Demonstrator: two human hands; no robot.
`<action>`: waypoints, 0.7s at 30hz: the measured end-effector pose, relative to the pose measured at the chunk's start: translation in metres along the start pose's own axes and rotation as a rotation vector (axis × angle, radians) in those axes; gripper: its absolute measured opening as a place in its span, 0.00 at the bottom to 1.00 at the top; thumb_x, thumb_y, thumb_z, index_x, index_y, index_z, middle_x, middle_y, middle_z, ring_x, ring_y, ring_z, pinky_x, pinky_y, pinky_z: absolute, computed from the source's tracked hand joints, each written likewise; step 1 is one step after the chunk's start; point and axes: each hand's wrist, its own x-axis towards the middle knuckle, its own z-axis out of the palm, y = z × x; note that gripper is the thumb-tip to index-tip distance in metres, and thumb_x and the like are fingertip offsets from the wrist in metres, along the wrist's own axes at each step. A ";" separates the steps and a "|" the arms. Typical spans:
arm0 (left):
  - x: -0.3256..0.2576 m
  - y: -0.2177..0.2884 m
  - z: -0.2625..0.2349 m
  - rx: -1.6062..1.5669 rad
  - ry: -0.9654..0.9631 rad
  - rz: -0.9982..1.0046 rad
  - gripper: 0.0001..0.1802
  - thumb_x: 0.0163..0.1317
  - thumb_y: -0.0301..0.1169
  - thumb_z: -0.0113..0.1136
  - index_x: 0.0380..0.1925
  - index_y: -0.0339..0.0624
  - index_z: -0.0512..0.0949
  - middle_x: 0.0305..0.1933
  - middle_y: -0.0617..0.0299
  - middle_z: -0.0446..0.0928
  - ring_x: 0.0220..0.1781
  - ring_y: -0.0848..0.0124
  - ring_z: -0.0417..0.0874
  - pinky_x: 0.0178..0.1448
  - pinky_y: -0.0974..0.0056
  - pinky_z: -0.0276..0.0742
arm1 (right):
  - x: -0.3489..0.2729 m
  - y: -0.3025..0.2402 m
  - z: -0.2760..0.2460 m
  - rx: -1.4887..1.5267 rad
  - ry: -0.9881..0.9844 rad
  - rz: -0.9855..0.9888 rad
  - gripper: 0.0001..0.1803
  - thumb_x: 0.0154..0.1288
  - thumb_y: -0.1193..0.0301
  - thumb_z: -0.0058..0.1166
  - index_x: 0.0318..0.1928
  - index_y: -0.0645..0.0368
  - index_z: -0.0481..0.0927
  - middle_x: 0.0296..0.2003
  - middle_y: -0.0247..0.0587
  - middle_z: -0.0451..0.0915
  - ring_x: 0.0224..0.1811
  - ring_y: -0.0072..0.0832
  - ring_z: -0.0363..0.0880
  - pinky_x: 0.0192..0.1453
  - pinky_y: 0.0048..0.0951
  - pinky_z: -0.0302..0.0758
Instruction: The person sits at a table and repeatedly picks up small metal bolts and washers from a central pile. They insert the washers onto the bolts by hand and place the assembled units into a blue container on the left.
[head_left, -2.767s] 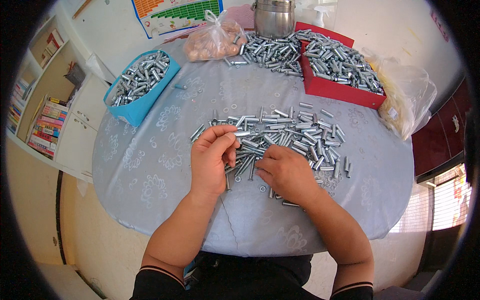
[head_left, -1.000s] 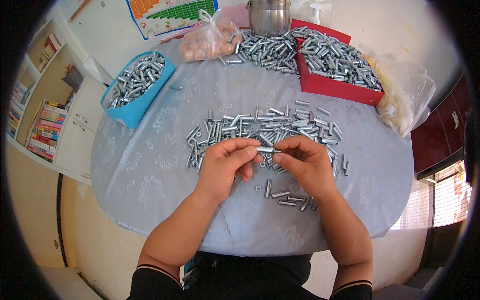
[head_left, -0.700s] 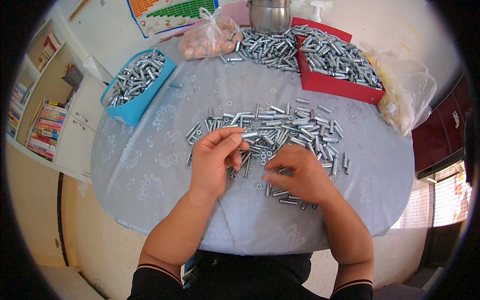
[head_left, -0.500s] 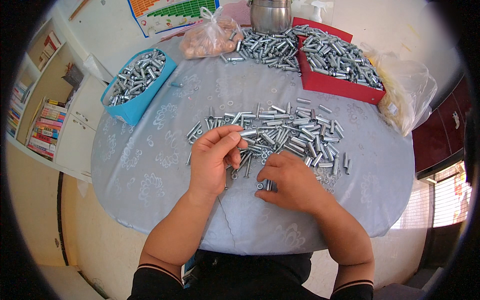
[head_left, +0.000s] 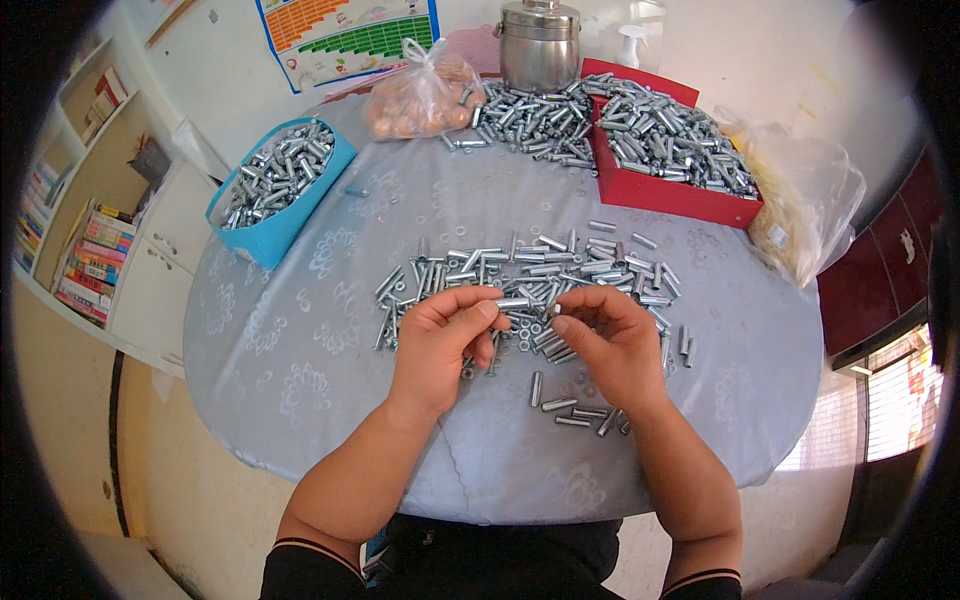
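My left hand is closed, pinching a shiny metal sleeve anchor between thumb and fingertips, its free end pointing right. Just past that end, my right hand is closed too, with thumb and forefinger on a small metal piece that looks like a nut. Whether this piece touches the anchor is hard to make out. Beneath and beyond both hands spreads a pile of loose metal sleeves and bolts. Several nuts lie between the hands. Nearer me, a few loose sleeves rest below the right hand.
A blue box of anchors stands at the left of the cloth-covered table. At the back are a tied bag of round brown items, a steel pot and an anchor heap. A red box and a plastic bag sit right.
My right hand has risen from the near tabletop to the anchor's end, now pinching the small piece. Loose sleeves near the front have come into sight. My left hand keeps its anchor.
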 end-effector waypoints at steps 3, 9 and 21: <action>0.000 -0.003 0.003 0.023 -0.022 -0.002 0.11 0.65 0.26 0.58 0.46 0.34 0.80 0.32 0.57 0.83 0.22 0.76 0.77 0.24 0.72 0.73 | 0.002 0.000 -0.001 0.017 -0.030 0.009 0.11 0.60 0.78 0.63 0.44 0.62 0.81 0.36 0.32 0.82 0.37 0.18 0.79 0.45 0.22 0.76; -0.001 -0.006 0.003 0.041 -0.050 0.001 0.11 0.65 0.26 0.59 0.46 0.34 0.80 0.32 0.56 0.83 0.22 0.76 0.77 0.24 0.72 0.74 | -0.001 0.000 -0.002 -0.010 -0.011 0.041 0.11 0.61 0.78 0.63 0.44 0.63 0.80 0.35 0.33 0.82 0.37 0.18 0.78 0.45 0.23 0.76; -0.004 -0.004 0.007 0.106 -0.092 0.000 0.12 0.66 0.26 0.58 0.47 0.34 0.80 0.34 0.56 0.83 0.24 0.76 0.79 0.27 0.71 0.76 | -0.003 -0.004 -0.005 -0.137 -0.047 0.112 0.08 0.68 0.71 0.58 0.36 0.64 0.80 0.28 0.29 0.78 0.30 0.15 0.71 0.35 0.21 0.69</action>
